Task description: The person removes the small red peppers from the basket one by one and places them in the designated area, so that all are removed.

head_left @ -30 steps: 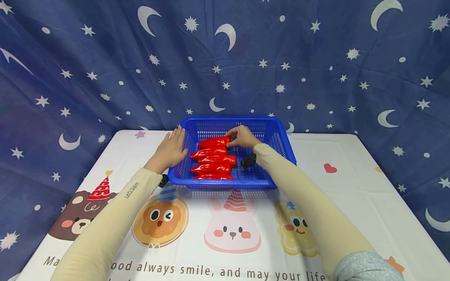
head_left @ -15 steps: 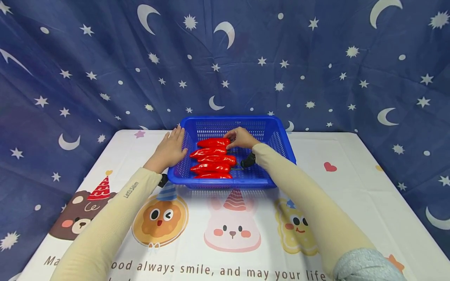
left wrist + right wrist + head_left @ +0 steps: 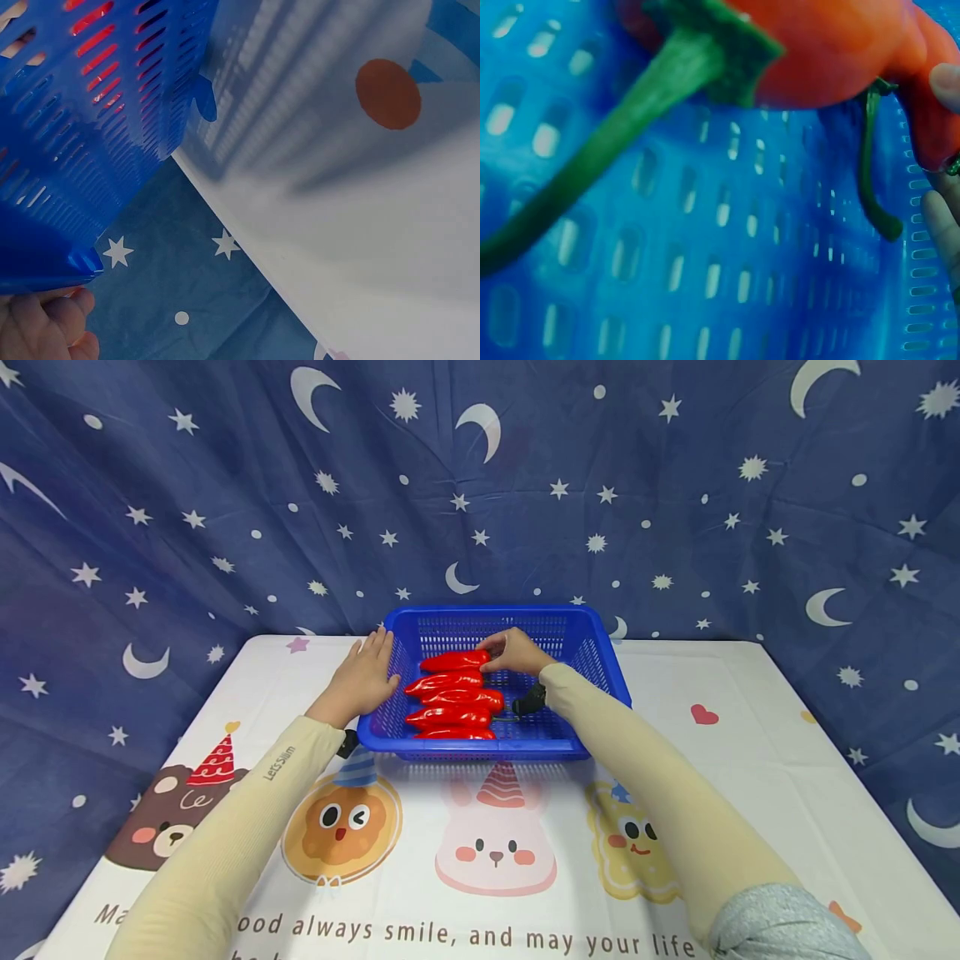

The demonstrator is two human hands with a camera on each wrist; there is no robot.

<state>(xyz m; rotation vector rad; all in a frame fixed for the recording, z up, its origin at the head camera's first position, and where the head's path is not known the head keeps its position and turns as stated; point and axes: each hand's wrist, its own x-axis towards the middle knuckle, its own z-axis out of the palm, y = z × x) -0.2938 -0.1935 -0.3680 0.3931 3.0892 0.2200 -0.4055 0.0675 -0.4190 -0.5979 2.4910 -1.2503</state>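
Several glossy red peppers lie side by side in a blue perforated basket [image 3: 491,747], their green stems toward the right. My right hand [image 3: 517,652] reaches into the basket and pinches the stem end of the farthest pepper [image 3: 450,661] between thumb and fingers. In the right wrist view that pepper [image 3: 934,124] shows between the fingertips [image 3: 939,225], behind a nearer pepper [image 3: 829,52] with a thick stem. My left hand [image 3: 360,681] rests along the basket's left rim, fingers straight, thumb lying over the edge. From below, the left wrist view shows its fingers [image 3: 56,326] touching the rim.
The basket stands at the back middle of a table with a white cartoon-printed cloth [image 3: 705,810]. Behind it hangs a dark blue curtain [image 3: 525,510] with moons and stars. The nearest pepper [image 3: 453,733] is partly hidden by the basket's front wall.
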